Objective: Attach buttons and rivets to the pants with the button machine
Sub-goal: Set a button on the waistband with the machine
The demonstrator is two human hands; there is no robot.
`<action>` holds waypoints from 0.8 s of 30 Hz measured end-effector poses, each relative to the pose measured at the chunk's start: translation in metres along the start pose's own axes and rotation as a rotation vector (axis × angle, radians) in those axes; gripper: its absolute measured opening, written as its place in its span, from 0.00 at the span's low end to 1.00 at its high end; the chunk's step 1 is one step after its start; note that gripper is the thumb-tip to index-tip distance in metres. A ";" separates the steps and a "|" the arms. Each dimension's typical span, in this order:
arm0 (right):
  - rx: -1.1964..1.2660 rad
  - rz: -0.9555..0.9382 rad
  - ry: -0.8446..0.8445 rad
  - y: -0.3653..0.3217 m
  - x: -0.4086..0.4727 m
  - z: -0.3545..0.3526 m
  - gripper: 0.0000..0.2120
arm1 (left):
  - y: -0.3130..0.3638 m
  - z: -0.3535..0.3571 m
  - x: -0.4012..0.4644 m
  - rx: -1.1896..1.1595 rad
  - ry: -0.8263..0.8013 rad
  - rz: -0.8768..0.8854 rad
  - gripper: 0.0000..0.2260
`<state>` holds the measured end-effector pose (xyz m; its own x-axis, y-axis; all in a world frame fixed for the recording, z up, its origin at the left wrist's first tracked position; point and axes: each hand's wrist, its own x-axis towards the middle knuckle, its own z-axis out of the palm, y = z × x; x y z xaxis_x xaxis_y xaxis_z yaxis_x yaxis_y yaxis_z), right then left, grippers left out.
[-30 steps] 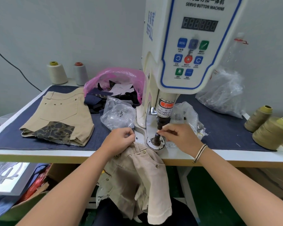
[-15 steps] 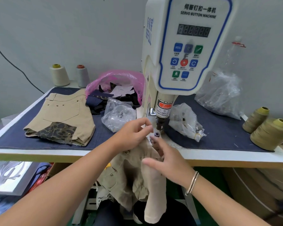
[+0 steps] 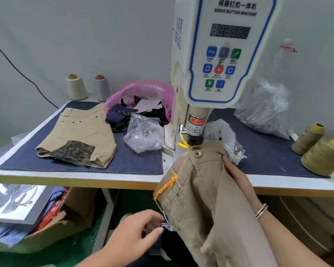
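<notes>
Nearest us, our left hand (image 3: pixel 141 231) sat low below the table edge, fingers curled toward a small tag (image 3: pixel 165 225) at the pants' lower hem; motion blur there, so we couldn't tell if it actually pinched it. The pants (image 3: pixel 206 199) (tan, bunched) hung from the table front down toward our lap, an orange tie (image 3: pixel 167 185) knotted on the left side. Our right hand (image 3: pixel 237 176) gripped the waistband from the right, fingers curled into the cloth, a bangle (image 3: pixel 261 210) on the wrist. The waistband's top lay on the machine base, with a brass button (image 3: pixel 197 153) showing just in front of the punch (image 3: pixel 196 130). A yellow tie (image 3: pixel 183 143) hung beside the punch. The button machine (image 3: pixel 220 54) stood upright mid-table, control panel facing us. On the blue mat (image 3: pixel 139 162) to the left lay another pair of tan pants (image 3: pixel 79 135), folded, with a leopard patch. Clear bags (image 3: pixel 143 134) of hardware sat either side of the machine. Behind them a pink bag (image 3: pixel 141 91) held fabric scraps. Thread cones (image 3: pixel 75 87) stood at the back left, and olive cones (image 3: pixel 322 157) at the right edge. A cardboard box (image 3: pixel 52 226) sat under the table, left.
</notes>
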<state>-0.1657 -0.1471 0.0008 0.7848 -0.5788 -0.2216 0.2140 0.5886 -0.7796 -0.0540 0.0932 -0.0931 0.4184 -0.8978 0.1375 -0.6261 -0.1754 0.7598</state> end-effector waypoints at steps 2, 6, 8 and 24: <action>0.048 -0.004 -0.034 0.002 -0.003 0.002 0.12 | 0.005 0.014 0.002 -0.080 0.002 -0.041 0.12; 0.060 -0.038 -0.027 0.002 -0.014 0.008 0.14 | 0.020 0.033 0.020 -0.140 0.014 -0.014 0.11; 0.045 -0.044 -0.014 0.001 -0.021 0.008 0.14 | 0.029 0.037 0.027 -0.181 0.040 -0.008 0.08; -1.018 -0.470 -0.404 -0.002 -0.047 0.001 0.16 | 0.099 -0.068 0.091 -0.656 -0.321 0.046 0.05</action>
<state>-0.2019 -0.1208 0.0137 0.9183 -0.2913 0.2682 0.1123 -0.4580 -0.8818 -0.0334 0.0212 0.0377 0.1244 -0.9903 0.0620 -0.0737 0.0531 0.9959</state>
